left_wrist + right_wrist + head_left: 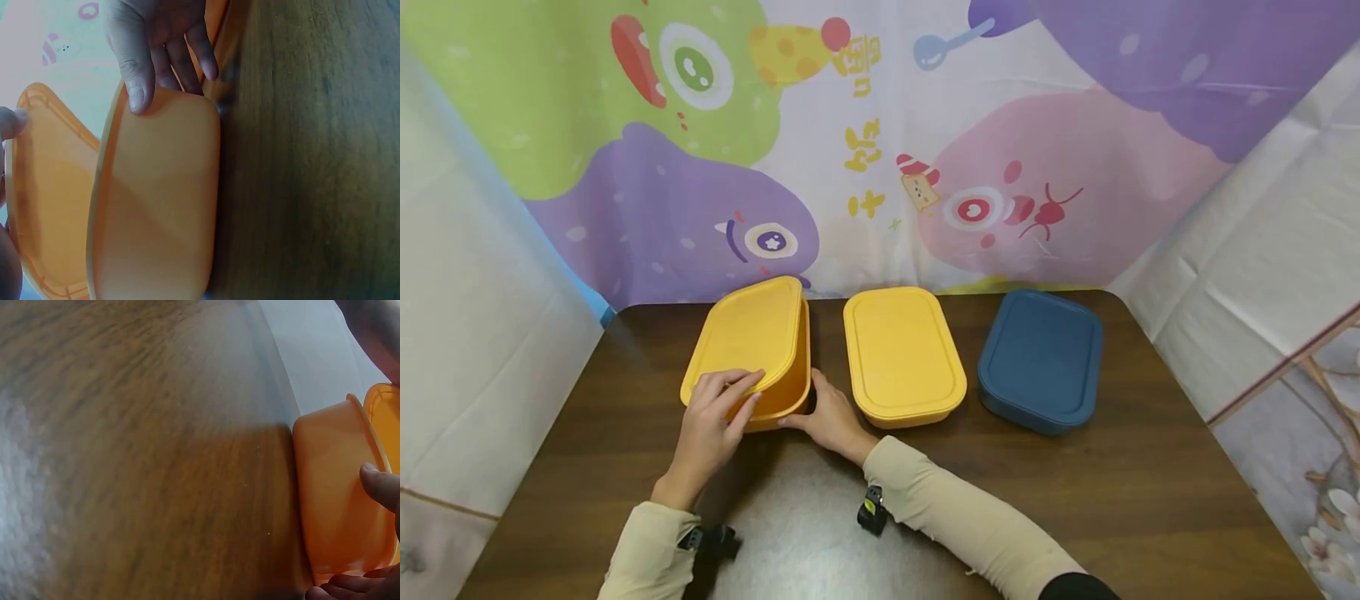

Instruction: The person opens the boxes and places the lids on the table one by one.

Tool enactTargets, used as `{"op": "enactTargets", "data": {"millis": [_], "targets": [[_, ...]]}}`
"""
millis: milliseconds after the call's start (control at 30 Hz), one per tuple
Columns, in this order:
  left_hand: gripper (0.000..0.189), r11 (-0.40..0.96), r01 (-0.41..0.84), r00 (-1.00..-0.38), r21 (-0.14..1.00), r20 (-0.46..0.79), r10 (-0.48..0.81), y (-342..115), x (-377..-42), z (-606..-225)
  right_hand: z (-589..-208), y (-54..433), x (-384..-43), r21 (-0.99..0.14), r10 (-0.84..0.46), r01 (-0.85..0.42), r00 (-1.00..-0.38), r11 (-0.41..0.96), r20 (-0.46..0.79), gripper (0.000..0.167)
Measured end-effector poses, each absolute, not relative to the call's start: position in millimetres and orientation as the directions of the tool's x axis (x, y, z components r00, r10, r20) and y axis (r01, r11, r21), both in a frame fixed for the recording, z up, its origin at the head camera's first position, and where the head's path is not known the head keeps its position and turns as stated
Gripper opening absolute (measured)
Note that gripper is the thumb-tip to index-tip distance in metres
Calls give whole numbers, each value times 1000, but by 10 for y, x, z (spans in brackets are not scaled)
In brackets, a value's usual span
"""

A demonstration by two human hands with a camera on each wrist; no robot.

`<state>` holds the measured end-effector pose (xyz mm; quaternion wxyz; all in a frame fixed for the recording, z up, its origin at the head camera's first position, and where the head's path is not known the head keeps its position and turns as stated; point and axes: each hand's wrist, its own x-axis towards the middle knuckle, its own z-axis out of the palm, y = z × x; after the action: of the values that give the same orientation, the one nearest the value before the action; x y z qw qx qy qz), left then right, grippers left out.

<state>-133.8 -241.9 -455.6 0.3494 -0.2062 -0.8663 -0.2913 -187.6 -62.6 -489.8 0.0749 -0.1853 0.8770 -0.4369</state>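
At the left of the table stands an orange-yellow plastic food container (777, 414), its yellow lid (748, 329) tilted up along the right side with a gap beneath it. My left hand (707, 425) pinches the lid's near right corner between thumb and fingers. The right hand (833, 421) grips the container's near right corner, its thumb against the front wall and the other fingers along the right side. In the left wrist view the lid's underside (59, 194) shows, apart from the container's rim (103, 175). What lies inside the container is hidden.
A second yellow container (904, 354) with its lid on stands just right of my right hand. Further right is a dark blue lidded container (1041, 358). Behind the brown table (1150, 500) hangs a cartoon-printed cloth (880, 242); white cloth lines both sides.
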Motion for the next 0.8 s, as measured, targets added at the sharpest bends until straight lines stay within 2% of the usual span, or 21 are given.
{"op": "enactTargets", "data": {"millis": [300, 500, 800], "targets": [[29, 720, 598, -605, 352, 788, 118, -2413, -1390, -4576, -4899, -619, -1881, -807, -387, -257, -921, 531, 38, 85], [45, 673, 631, -551, 386, 834, 38, -2402, -1403, -4558, -4896, -625, -1863, -815, -385, -248, -922, 524, 33, 83], [46, 611, 633, -549, 475, 832, -79, -2408, -1414, -4526, -4901, -626, -1869, -816, -375, -242, -926, 525, 33, 81]]}}
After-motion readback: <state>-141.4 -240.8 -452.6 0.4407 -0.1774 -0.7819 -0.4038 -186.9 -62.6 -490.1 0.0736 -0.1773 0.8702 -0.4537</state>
